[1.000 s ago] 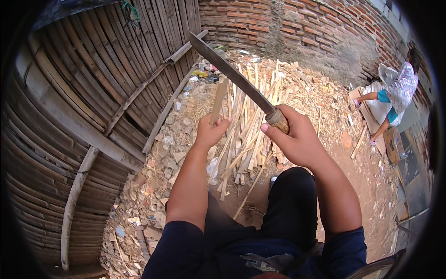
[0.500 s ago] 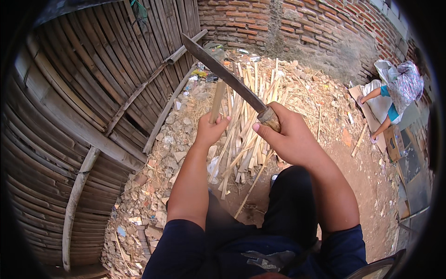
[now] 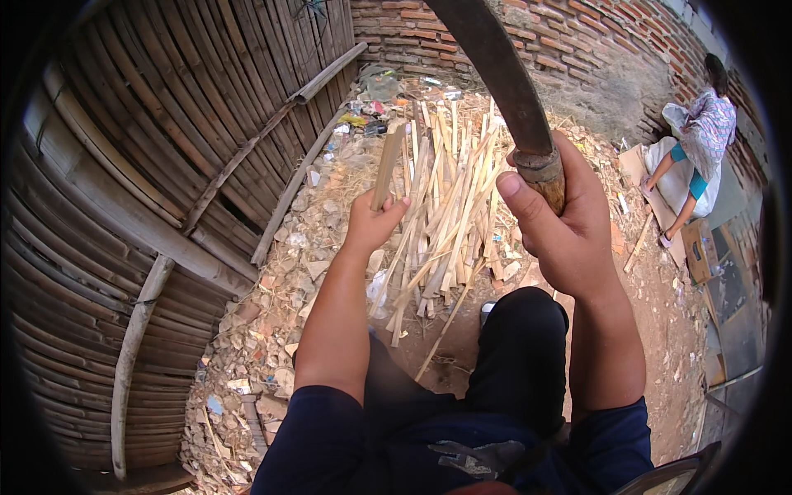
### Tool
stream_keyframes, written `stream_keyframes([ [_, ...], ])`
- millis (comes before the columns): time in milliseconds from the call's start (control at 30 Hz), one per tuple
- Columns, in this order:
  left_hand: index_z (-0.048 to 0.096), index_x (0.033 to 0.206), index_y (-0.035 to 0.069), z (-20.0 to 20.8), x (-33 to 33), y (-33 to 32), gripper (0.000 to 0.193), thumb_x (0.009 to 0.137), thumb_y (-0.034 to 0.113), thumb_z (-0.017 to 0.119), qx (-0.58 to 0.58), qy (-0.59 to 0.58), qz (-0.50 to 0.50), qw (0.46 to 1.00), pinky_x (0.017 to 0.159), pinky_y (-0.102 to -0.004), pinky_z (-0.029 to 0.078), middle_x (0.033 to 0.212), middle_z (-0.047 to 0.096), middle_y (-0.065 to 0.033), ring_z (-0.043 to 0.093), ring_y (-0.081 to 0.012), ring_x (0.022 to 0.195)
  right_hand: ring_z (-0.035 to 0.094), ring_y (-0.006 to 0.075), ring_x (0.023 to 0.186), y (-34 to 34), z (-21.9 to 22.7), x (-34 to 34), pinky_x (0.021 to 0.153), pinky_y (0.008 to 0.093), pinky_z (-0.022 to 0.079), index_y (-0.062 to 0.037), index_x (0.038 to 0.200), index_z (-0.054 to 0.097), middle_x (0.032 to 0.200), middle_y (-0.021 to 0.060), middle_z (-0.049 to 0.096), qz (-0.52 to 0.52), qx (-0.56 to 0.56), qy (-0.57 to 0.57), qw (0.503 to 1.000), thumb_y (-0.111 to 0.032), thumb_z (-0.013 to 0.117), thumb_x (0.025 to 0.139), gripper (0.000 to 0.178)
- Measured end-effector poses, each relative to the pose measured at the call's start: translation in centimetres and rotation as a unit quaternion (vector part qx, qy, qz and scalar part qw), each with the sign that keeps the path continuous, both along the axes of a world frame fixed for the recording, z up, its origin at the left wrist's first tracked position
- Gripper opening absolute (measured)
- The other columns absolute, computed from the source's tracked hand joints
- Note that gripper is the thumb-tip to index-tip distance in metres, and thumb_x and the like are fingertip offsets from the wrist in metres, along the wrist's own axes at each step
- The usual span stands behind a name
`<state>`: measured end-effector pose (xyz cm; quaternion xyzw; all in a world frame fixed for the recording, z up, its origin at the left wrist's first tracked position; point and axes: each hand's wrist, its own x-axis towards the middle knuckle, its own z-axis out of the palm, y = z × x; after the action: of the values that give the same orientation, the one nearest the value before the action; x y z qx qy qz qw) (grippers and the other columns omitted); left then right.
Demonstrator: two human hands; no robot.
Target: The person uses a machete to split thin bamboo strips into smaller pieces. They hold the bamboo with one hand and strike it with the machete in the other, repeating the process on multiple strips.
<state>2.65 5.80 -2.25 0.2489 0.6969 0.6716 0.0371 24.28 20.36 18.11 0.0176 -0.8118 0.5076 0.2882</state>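
Note:
My right hand (image 3: 569, 223) is wrapped round the wooden handle of a machete (image 3: 507, 82), raised close to the head camera. Its dark blade tilts up and to the left, and the tip runs out of the picture at the top. My left hand (image 3: 373, 223) grips the lower end of a flat wooden strip (image 3: 388, 165), which stands nearly upright, apart from the blade. Between and beyond both hands lies a heap of pale split strips (image 3: 445, 206) on the ground.
A slatted bamboo wall (image 3: 165, 107) bounds the left side, a brick wall (image 3: 404, 37) the back. Rubble (image 3: 272, 305) and litter cover the ground. At the right a person (image 3: 701, 140) stands beside a white sack (image 3: 667, 173), a cardboard box (image 3: 700, 252) and dark panels.
The machete has swung up and to the right, away from the strip, and nearer the camera. My left hand has barely moved. The person at the right has straightened up somewhat.

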Motion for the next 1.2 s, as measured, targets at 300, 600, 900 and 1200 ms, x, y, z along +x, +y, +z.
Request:
stream_keyframes([
  [300,0.046,0.068,0.012,-0.6,0.0,0.3,0.039,0.088,0.018,0.078,-0.002,-0.011,-0.003,1.0,0.053,-0.0277,0.036,0.063,0.048,0.005,0.042,-0.0068,0.058,0.066,0.0368,0.066,0.5,-2.3,-3.1,0.065,0.045,0.05,0.006,0.104,0.058,0.07,0.0218,0.064,-0.004,0.156,-0.195,0.968,-0.031,0.069,0.094,0.04],
  [600,0.047,0.068,0.012,-1.0,-0.1,0.7,0.039,0.087,0.018,0.08,0.0,0.017,-0.002,1.0,0.053,-0.0284,0.037,0.063,0.048,0.0052,0.044,-0.0074,0.059,0.05,0.0087,0.058,1.6,-2.5,-2.9,0.053,0.0293,0.041,-0.0023,0.104,0.058,0.069,-0.0009,0.055,0.048,0.011,-0.274,0.96,-0.03,0.07,0.097,0.03],
  [900,0.061,0.112,0.005,-0.5,0.6,0.6,0.056,0.073,0.029,0.094,0.016,0.103,0.018,0.994,0.077,-0.0316,0.051,0.094,0.063,-0.0042,0.06,-0.0141,0.087,0.06,0.0206,0.066,2.6,-2.3,-3.0,0.063,0.0376,0.048,0.0014,0.105,0.062,0.074,0.0109,0.062,0.007,0.115,-0.235,0.965,-0.035,0.07,0.094,0.039],
  [1200,0.06,0.081,0.007,-2.9,-0.5,1.0,0.039,0.088,0.037,0.083,-0.022,-0.018,0.045,0.999,0.059,-0.028,0.045,0.067,0.057,0.0026,0.053,-0.0092,0.063,0.057,0.0167,0.064,3.4,-0.8,-3.7,0.06,0.0346,0.046,0.0024,0.109,0.065,0.07,0.0074,0.058,0.019,0.134,-0.264,0.955,-0.041,0.07,0.092,0.047],
])
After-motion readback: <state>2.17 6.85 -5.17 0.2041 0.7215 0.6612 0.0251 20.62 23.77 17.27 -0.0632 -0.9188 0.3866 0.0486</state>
